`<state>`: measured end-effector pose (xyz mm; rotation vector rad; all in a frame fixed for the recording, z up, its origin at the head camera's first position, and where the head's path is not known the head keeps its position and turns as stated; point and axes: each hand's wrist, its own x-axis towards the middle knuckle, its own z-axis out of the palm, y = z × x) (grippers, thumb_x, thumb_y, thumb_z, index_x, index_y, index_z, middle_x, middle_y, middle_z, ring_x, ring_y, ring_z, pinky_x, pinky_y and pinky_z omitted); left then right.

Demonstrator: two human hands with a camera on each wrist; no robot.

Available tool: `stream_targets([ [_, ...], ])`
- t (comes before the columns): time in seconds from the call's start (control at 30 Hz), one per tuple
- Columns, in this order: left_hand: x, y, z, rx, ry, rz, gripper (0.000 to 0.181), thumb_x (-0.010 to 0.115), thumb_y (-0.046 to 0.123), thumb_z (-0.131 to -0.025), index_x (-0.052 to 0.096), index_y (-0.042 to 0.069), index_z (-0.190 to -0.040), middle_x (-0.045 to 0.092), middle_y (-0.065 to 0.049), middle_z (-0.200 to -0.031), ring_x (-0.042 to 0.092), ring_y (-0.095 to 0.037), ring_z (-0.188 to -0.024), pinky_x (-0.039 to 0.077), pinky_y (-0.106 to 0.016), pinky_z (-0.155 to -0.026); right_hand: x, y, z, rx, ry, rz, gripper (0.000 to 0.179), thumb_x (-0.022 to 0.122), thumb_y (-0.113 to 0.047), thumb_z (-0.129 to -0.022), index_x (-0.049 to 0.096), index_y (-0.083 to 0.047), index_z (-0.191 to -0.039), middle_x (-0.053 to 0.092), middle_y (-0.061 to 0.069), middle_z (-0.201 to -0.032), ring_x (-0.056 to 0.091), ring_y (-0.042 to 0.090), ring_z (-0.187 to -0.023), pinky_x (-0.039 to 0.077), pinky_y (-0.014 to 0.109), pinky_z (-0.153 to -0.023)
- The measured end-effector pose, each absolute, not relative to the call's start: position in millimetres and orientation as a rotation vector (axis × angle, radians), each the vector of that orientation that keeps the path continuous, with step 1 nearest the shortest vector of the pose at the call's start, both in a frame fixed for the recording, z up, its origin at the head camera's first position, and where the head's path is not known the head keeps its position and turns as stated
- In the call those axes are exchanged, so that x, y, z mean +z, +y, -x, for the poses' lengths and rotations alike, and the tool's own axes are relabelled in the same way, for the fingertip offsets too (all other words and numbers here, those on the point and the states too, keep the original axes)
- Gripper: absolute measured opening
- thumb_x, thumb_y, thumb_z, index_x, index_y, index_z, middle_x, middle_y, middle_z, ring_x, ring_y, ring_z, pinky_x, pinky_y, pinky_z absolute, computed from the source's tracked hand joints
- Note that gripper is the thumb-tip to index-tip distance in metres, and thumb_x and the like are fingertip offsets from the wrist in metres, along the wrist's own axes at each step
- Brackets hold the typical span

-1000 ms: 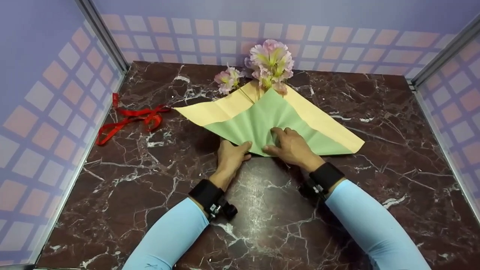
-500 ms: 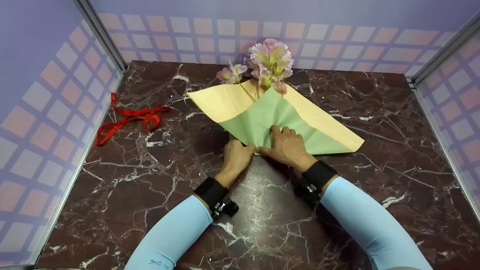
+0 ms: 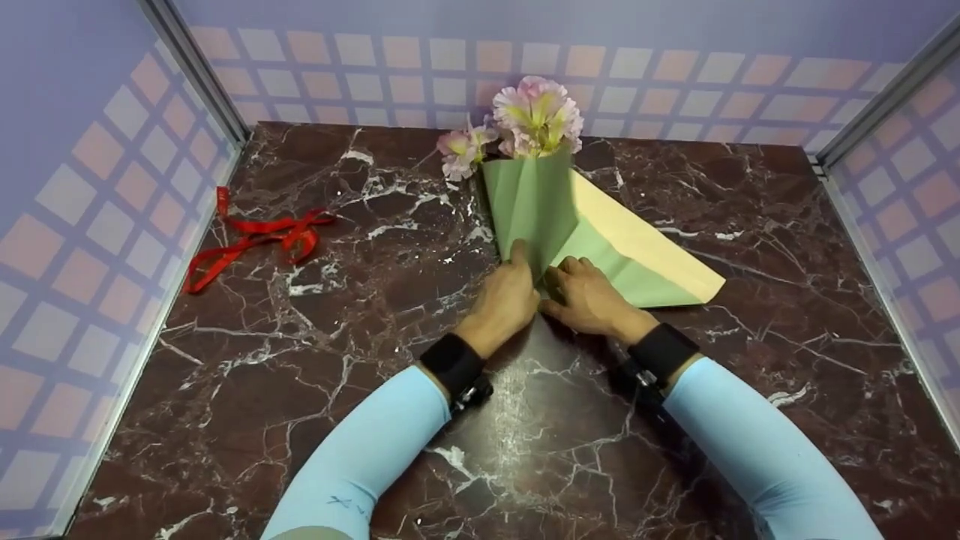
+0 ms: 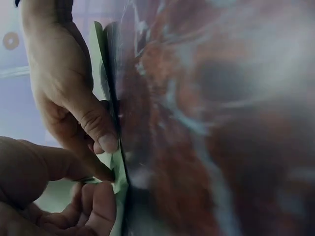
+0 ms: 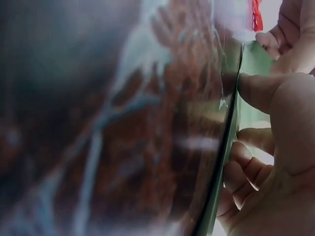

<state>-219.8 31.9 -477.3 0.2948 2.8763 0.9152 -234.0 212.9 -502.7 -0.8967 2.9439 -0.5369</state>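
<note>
A sheet of wrapping paper (image 3: 531, 202), green with a cream border, lies around pink artificial flowers (image 3: 538, 116) at the middle back. Its left side is folded over the stems; its right side spreads flat. At the paper's lower point my left hand (image 3: 502, 300) holds the folded part, index finger stretched up along it. Close beside it, my right hand (image 3: 591, 300) pinches the paper at the base of the fold, fingers bent. The left wrist view has both hands meeting at the green paper (image 4: 119, 182). Stems are hidden inside the wrap.
A red ribbon (image 3: 255, 238) lies loose on the left of the dark marbled table (image 3: 360, 420). Tiled panels (image 3: 420, 67) enclose the back and both sides.
My left hand has brought the paper's left side up and over to the right, covering the stems. My right hand has stayed near the base, shifting slightly right.
</note>
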Motion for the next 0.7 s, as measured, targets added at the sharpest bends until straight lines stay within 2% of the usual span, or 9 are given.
stream_targets([
  [0.1, -477, 40, 224, 0.81, 2.879, -0.359, 0.083, 0.067, 0.011, -0.099, 0.017, -0.003, -0.164, 0.073, -0.016, -0.1, 0.071, -0.028, -0.075, 0.061, -0.037, -0.066, -499, 218, 236, -0.631, 2.883, 0.829, 0.038, 0.069, -0.035, -0.097, 0.066, -0.001, -0.113, 0.064, 0.023, -0.113, 0.058, 0.044, -0.106, 0.049, 0.056, -0.094],
  [0.17, -479, 44, 227, 0.748, 2.898, -0.385, 0.083, 0.066, 0.012, -0.099, 0.017, -0.005, -0.164, 0.074, -0.018, -0.108, 0.073, -0.03, -0.083, 0.063, -0.038, -0.074, -496, 224, 238, -0.803, 2.802, 0.724, 0.038, 0.068, -0.028, -0.098, 0.063, -0.001, -0.124, 0.068, 0.023, -0.119, 0.062, 0.041, -0.112, 0.051, 0.052, -0.1],
  [0.27, -483, 49, 230, 0.704, 2.926, -0.393, 0.076, 0.062, 0.012, -0.101, 0.022, -0.004, -0.163, 0.073, -0.02, -0.118, 0.075, -0.034, -0.094, 0.063, -0.042, -0.083, -492, 236, 240, -1.187, 2.611, 0.515, 0.043, 0.065, -0.012, -0.098, 0.056, -0.001, -0.138, 0.072, 0.022, -0.122, 0.067, 0.032, -0.112, 0.054, 0.042, -0.096],
  [0.33, -485, 51, 231, 0.67, 2.948, -0.421, 0.071, 0.06, 0.009, -0.101, 0.027, -0.004, -0.162, 0.072, -0.02, -0.12, 0.075, -0.037, -0.097, 0.063, -0.044, -0.086, -491, 243, 241, -1.442, 2.467, 0.378, 0.048, 0.061, -0.007, -0.098, 0.049, -0.001, -0.145, 0.072, 0.024, -0.125, 0.068, 0.025, -0.109, 0.054, 0.034, -0.094],
  [0.43, -486, 51, 233, 0.632, 2.936, -0.481, 0.068, 0.061, 0.009, -0.1, 0.033, -0.003, -0.16, 0.071, -0.021, -0.12, 0.074, -0.037, -0.1, 0.063, -0.045, -0.088, -492, 247, 244, -1.687, 2.367, 0.186, 0.045, 0.062, -0.016, -0.104, 0.046, 0.003, -0.142, 0.07, 0.024, -0.119, 0.07, 0.018, -0.099, 0.057, 0.026, -0.085],
  [0.53, -484, 47, 235, 0.666, 2.865, -0.536, 0.069, 0.069, 0.014, -0.099, 0.038, 0.001, -0.159, 0.069, -0.02, -0.127, 0.072, -0.036, -0.109, 0.061, -0.045, -0.094, -494, 245, 248, -1.759, 2.418, 0.0, 0.045, 0.065, -0.025, -0.104, 0.05, 0.005, -0.135, 0.07, 0.015, -0.105, 0.071, 0.014, -0.082, 0.06, 0.024, -0.073],
  [0.6, -483, 42, 236, 0.744, 2.817, -0.552, 0.062, 0.073, 0.019, -0.099, 0.048, 0.004, -0.154, 0.069, -0.018, -0.129, 0.07, -0.033, -0.112, 0.06, -0.043, -0.097, -496, 243, 251, -1.721, 2.495, -0.109, 0.041, 0.065, -0.022, -0.102, 0.054, 0.006, -0.13, 0.069, 0.011, -0.096, 0.07, 0.012, -0.073, 0.059, 0.023, -0.066],
  [0.7, -481, 32, 239, 0.898, 2.781, -0.539, 0.046, 0.074, 0.023, -0.099, 0.062, 0.008, -0.141, 0.071, -0.014, -0.125, 0.068, -0.029, -0.112, 0.057, -0.041, -0.099, -497, 242, 254, -1.654, 2.561, -0.201, 0.036, 0.064, -0.015, -0.098, 0.056, 0.007, -0.126, 0.068, 0.011, -0.093, 0.069, 0.011, -0.068, 0.057, 0.022, -0.061],
])
